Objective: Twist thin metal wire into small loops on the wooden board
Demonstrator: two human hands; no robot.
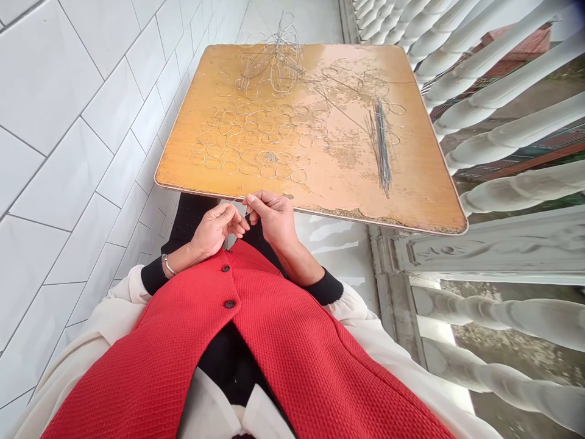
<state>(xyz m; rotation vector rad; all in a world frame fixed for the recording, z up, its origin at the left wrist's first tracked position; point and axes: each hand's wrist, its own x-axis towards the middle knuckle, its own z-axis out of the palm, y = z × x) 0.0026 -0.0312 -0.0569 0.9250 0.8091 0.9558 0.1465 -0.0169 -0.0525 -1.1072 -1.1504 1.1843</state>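
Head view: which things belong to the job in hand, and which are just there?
Likely the job:
thin wire at the fingertips of the left hand and right hand
wire rings on the table
pile of straight wires
wire tangle near the far edge

Apparently just there:
tiled wall
white balusters
bracelet on the left wrist

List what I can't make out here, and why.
All in the head view:
Held wire: too thin to trace, partly hidden by the right hand and left hand.
Straight wires: they overlap, so no count.
Tangled wire: strands cross and blur together.
Small clump: too small to identify.
Railing: cut off by the right edge.
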